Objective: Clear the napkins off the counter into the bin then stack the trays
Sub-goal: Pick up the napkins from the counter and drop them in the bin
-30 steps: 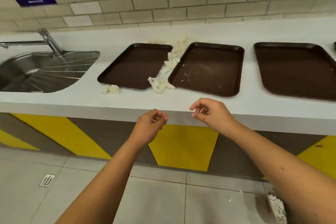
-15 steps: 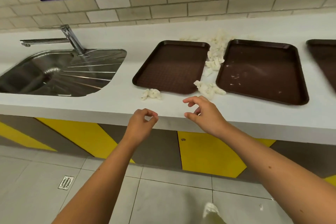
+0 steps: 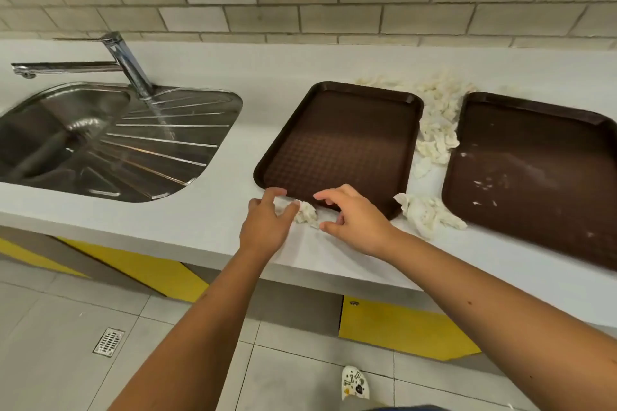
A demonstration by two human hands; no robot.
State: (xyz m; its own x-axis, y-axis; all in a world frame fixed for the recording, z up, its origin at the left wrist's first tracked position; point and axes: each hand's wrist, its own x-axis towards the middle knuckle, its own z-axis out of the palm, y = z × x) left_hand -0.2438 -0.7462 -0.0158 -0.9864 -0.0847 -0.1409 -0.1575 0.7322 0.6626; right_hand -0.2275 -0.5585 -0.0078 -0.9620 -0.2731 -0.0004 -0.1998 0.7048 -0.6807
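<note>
Both hands have come up from below the counter edge onto the white counter (image 3: pixel 213 220): the left hand (image 3: pixel 267 227) and right hand (image 3: pixel 354 220), fingers spread and empty, flank a crumpled napkin (image 3: pixel 306 213) at centre frame, likely to scoop it. More napkins (image 3: pixel 437 130) lie between the two brown trays (image 3: pixel 340 140).

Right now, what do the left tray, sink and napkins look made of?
Left tray: likely moulded plastic, brown, matte, with a waffle-textured floor. Sink: shiny metal, probably stainless steel, with mirror-like reflections and ribbed drainer. Napkins: thin white paper, crumpled.
</note>
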